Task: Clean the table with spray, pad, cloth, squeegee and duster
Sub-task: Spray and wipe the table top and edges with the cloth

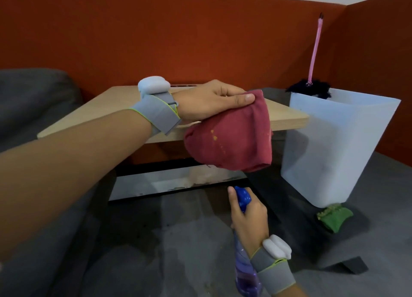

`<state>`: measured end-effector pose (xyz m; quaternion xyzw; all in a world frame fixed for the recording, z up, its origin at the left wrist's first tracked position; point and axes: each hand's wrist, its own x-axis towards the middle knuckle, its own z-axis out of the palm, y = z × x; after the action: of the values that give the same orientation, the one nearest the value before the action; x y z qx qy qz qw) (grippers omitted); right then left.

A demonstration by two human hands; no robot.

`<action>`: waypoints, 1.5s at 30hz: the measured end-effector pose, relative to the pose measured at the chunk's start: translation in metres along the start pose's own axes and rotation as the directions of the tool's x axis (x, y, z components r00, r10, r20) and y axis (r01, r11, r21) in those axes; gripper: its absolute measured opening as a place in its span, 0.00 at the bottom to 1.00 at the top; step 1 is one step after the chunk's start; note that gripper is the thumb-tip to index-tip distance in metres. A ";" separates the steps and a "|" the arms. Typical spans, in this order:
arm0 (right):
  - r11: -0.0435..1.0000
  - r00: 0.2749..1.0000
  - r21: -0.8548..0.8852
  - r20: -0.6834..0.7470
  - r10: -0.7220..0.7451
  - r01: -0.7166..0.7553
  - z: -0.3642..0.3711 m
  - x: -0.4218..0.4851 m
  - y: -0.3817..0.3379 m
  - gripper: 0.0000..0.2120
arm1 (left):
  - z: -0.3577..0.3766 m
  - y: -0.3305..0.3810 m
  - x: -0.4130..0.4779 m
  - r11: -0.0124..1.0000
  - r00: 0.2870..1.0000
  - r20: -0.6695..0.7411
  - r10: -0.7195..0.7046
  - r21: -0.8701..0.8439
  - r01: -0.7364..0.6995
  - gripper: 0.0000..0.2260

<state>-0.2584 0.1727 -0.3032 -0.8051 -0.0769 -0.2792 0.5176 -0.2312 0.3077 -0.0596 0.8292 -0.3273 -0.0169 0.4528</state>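
Note:
My left hand (211,100) grips a dark red cloth (234,138), which hangs down in front of the near edge of the light wooden table (100,109). Lower down, my right hand (249,221) holds a spray bottle (245,272) with purple liquid and a blue nozzle (243,198) that points away toward the table. A duster with black fibres (312,89) and a long pink handle (315,49) stands in a white bin (338,145) to the right of the table. A green scouring pad (334,217) lies on the floor at the bin's base.
Orange-red walls (178,40) close off the corner behind the table. A dark grey seat (33,96) sits to the left. The grey floor (167,241) shows pale stains. A dark slab (343,263) lies on the floor at the right.

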 end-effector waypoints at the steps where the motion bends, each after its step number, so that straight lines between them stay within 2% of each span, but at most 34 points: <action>1: 1.000 1.000 0.003 0.010 -0.008 0.008 0.001 0.000 -0.002 0.20 | -0.001 0.000 0.000 1.000 1.000 0.005 -0.010 0.008 0.010 0.16; 3: 1.000 0.999 0.025 0.036 -0.012 0.012 0.004 -0.001 -0.005 0.19 | -0.004 0.000 -0.001 0.998 0.998 0.028 -0.053 -0.014 0.053 0.13; 8: 0.999 0.997 0.046 0.077 0.008 -0.012 0.007 -0.003 -0.012 0.15 | -0.026 -0.016 0.003 0.989 0.988 0.056 -0.143 0.049 0.141 0.17; 14: 0.999 0.995 0.030 0.097 0.035 -0.038 0.007 -0.007 -0.015 0.13 | -0.064 -0.044 0.016 0.946 0.951 -0.231 -0.207 0.202 0.254 0.15; 16: 0.998 0.995 0.027 0.077 0.058 -0.060 0.008 -0.009 -0.013 0.14 | -0.068 -0.056 0.022 0.850 0.928 -0.291 -0.234 0.401 0.341 0.14; 18: 0.997 0.995 0.032 0.068 0.070 -0.073 0.008 -0.011 -0.014 0.14 | -0.067 -0.062 0.024 0.606 0.914 -0.360 -0.188 0.690 0.396 0.14; 19: 0.996 0.994 0.038 0.075 0.077 -0.080 0.007 -0.012 -0.016 0.14 | -0.066 -0.062 0.023 0.520 0.908 -0.394 -0.140 0.751 0.406 0.16; 20: 0.995 0.993 0.040 0.086 0.084 -0.087 0.007 -0.012 -0.016 0.14 | -0.065 -0.059 0.022 0.497 0.899 -0.427 -0.100 0.761 0.417 0.17; 22: 0.995 0.992 0.046 0.096 0.084 -0.089 0.007 -0.012 -0.015 0.13 | -0.062 -0.043 0.019 0.561 0.881 -0.471 -0.041 0.719 0.410 0.15; 24: 0.995 0.995 0.068 0.082 0.062 -0.067 0.006 -0.015 -0.015 0.14 | -0.049 -0.019 0.015 0.635 0.899 -0.429 -0.090 0.671 0.383 0.13; 25: 0.996 0.996 0.079 0.075 0.042 -0.048 0.006 -0.015 -0.016 0.15 | -0.039 -0.009 0.013 0.642 0.919 -0.361 -0.157 0.670 0.373 0.17; 27: 0.996 0.996 0.089 0.082 0.020 -0.027 0.007 -0.015 -0.017 0.14 | -0.011 -0.003 0.009 0.592 0.934 -0.207 -0.293 0.728 0.347 0.27; 29: 0.995 0.995 0.094 0.101 0.016 -0.025 0.008 -0.015 -0.017 0.13 | 0.011 -0.020 0.008 0.446 0.936 -0.198 -0.291 0.837 0.316 0.35; 32: 0.997 0.997 0.078 0.074 -0.012 0.006 0.008 -0.014 -0.015 0.12 | 0.031 -0.042 0.000 0.135 0.956 -0.286 -0.068 0.946 0.293 0.37; 34: 0.996 0.998 0.073 0.029 -0.052 0.050 0.005 -0.009 -0.016 0.12 | 0.038 -0.048 -0.001 0.045 0.958 -0.285 0.043 0.958 0.283 0.35; 36: 0.993 0.996 0.076 -0.021 -0.087 0.088 0.002 -0.003 -0.016 0.12 | 0.041 -0.050 0.001 0.033 0.956 -0.282 0.081 0.959 0.281 0.33; 38: 0.992 0.993 0.072 -0.066 -0.099 0.103 -0.003 0.007 -0.012 0.17 | 0.041 -0.047 0.007 0.061 0.959 -0.252 0.131 0.967 0.246 0.30; 40: 0.994 0.994 0.080 -0.087 -0.073 0.080 -0.008 0.016 -0.009 0.19 | 0.031 -0.042 0.009 0.073 0.971 -0.159 0.178 0.986 0.148 0.24; 42: 0.995 0.992 0.090 -0.119 -0.042 0.053 -0.018 0.032 -0.006 0.19 | 0.021 -0.038 0.014 0.093 0.984 -0.065 0.167 0.994 0.050 0.19; 45: 0.991 0.965 0.056 -0.238 -0.106 0.123 -0.041 0.058 -0.008 0.17 | 0.018 -0.040 0.028 0.070 0.978 -0.045 0.203 0.997 0.031 0.20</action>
<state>-0.2284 0.1310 -0.2539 -0.7421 -0.0713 -0.3988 0.5339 -0.1938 0.2936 -0.0927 0.8920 -0.2592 0.3081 -0.2053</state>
